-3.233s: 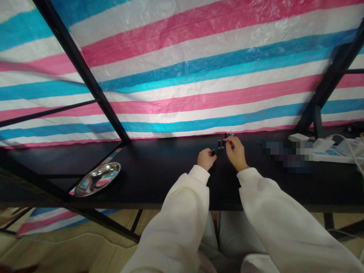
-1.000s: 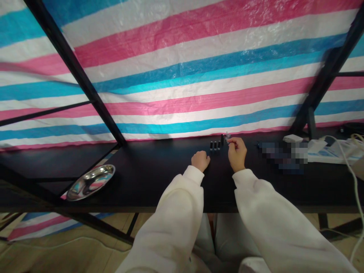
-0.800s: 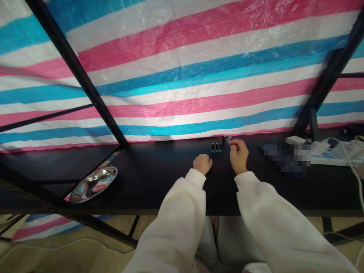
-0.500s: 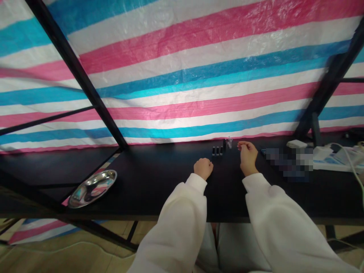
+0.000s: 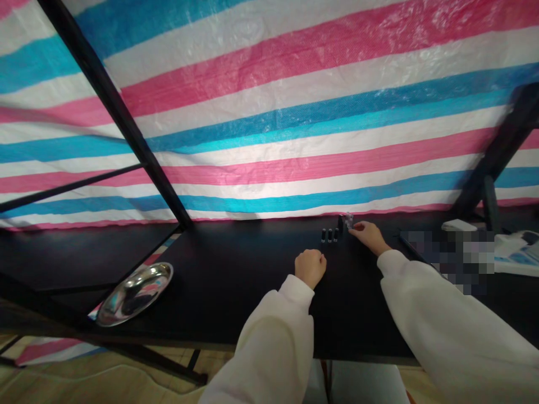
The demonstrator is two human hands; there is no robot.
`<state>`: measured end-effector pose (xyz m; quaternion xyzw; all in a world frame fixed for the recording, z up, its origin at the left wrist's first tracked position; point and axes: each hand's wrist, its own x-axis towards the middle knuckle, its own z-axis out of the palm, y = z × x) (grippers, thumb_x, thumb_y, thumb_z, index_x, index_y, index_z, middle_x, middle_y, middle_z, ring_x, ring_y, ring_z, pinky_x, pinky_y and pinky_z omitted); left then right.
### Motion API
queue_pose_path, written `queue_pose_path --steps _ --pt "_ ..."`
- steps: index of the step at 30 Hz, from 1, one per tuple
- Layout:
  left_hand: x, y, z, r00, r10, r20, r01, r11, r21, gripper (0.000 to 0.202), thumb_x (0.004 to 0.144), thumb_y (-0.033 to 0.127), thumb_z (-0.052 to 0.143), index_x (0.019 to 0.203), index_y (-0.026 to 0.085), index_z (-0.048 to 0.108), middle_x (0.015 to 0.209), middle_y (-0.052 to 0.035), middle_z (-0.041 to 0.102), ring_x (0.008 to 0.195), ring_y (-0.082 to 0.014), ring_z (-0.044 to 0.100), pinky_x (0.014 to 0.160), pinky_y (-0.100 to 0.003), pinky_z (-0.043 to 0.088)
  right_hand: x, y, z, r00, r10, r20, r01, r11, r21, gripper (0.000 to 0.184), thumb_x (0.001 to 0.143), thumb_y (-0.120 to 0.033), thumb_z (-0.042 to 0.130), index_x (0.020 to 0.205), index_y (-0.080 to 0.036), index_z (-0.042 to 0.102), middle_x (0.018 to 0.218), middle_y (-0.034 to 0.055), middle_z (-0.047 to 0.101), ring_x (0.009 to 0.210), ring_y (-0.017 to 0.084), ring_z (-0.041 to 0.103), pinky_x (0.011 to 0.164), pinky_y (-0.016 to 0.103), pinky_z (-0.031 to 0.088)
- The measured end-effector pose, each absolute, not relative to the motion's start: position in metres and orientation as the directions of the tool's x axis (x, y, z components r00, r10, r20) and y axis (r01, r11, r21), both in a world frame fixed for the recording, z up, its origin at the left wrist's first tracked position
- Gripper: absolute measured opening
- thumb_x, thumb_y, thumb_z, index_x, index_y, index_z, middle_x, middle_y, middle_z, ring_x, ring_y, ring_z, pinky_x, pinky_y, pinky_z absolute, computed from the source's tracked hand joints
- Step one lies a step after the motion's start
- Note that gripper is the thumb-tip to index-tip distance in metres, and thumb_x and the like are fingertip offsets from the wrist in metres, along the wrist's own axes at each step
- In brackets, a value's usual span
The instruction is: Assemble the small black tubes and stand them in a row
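My left hand (image 5: pixel 310 268) is a closed fist over the black table (image 5: pixel 236 280); its palm is hidden, so what it holds, if anything, cannot be seen. Beyond it stand several small black cylinders with light lower ends (image 5: pixel 330 235), apart from the fist. My right hand (image 5: pixel 367 235) reaches in from the right, thumb and fingertips pinched together at the edge of a small cluster of clear, shiny pieces (image 5: pixel 349 220). A taller dark upright piece (image 5: pixel 341 223) is directly left of that cluster.
An oval steel dish (image 5: pixel 137 294) lies at the left by a black frame post (image 5: pixel 113 106). At the right are a white box (image 5: pixel 458 225), a blurred-out patch (image 5: pixel 450 258) and a white-and-blue item (image 5: pixel 516 255). A striped sheet (image 5: pixel 269 134) hangs behind.
My right hand has come down and forward from its raised place, bringing its fingertips to the clear pieces. My left fist stays in about the same place. The view has shifted slightly.
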<state>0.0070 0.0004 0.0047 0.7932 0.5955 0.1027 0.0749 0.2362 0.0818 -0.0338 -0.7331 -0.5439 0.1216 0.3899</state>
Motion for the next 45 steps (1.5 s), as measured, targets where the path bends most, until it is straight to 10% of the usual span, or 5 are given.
queue_pose_path --steps 21,45 --pt "0.008 -0.002 0.005 0.3 0.951 0.079 0.911 -0.31 0.273 0.035 0.086 0.032 0.034 0.079 0.017 0.065 0.079 -0.0085 0.065 0.075 -0.0198 0.062 0.067 -0.03 0.046 0.21 0.078 -0.023 0.333 0.857 0.393 0.815 -0.052 -0.577 0.022 0.079 -0.018 0.038 0.079 -0.016 0.06 0.075 0.0092 0.064 0.069 0.019 0.059 0.063 0.027 0.04" --pt "0.008 -0.003 0.006 0.248 0.946 0.208 0.895 -0.306 0.326 0.036 0.087 0.034 0.033 0.075 0.02 0.064 0.077 -0.0054 0.065 0.072 -0.0155 0.06 0.066 -0.025 0.042 0.2 0.084 -0.016 0.186 0.883 0.431 0.838 0.087 -0.539 0.003 0.069 -0.016 0.052 0.072 -0.017 0.054 0.069 0.0059 0.061 0.062 0.017 0.057 0.064 0.027 0.041"
